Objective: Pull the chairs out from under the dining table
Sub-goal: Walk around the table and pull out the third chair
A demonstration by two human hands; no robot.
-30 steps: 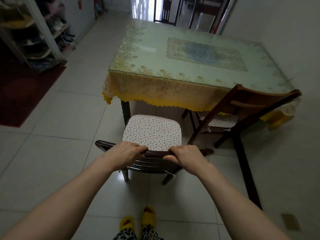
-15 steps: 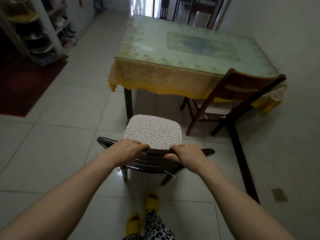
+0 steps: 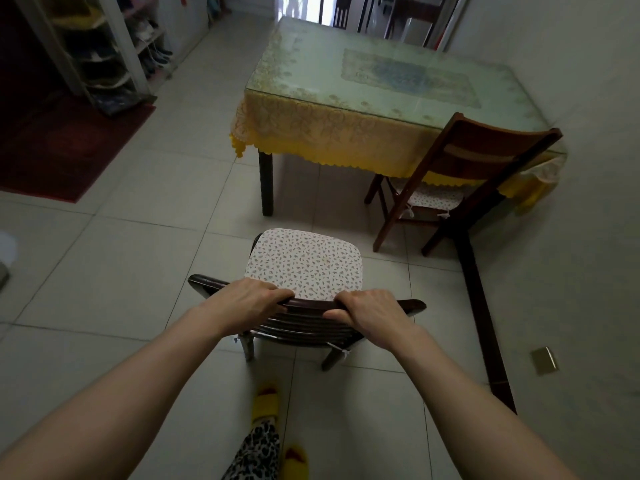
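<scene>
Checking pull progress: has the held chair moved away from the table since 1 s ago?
Yes. The held chair has come back toward the person: floor now shows between its cushion and the table leg, where earlier the cushion met the leg. Left hand and right hand grip its backrest.

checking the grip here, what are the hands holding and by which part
Both the left hand and right hand grip the near chair by the top rail of its backrest.

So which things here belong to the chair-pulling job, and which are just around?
Job:
- near chair, top rail held by left hand and right hand
- second chair, still tucked under
- dining table

Just around:
- shoe rack
- red rug
- yellow slippers
</scene>
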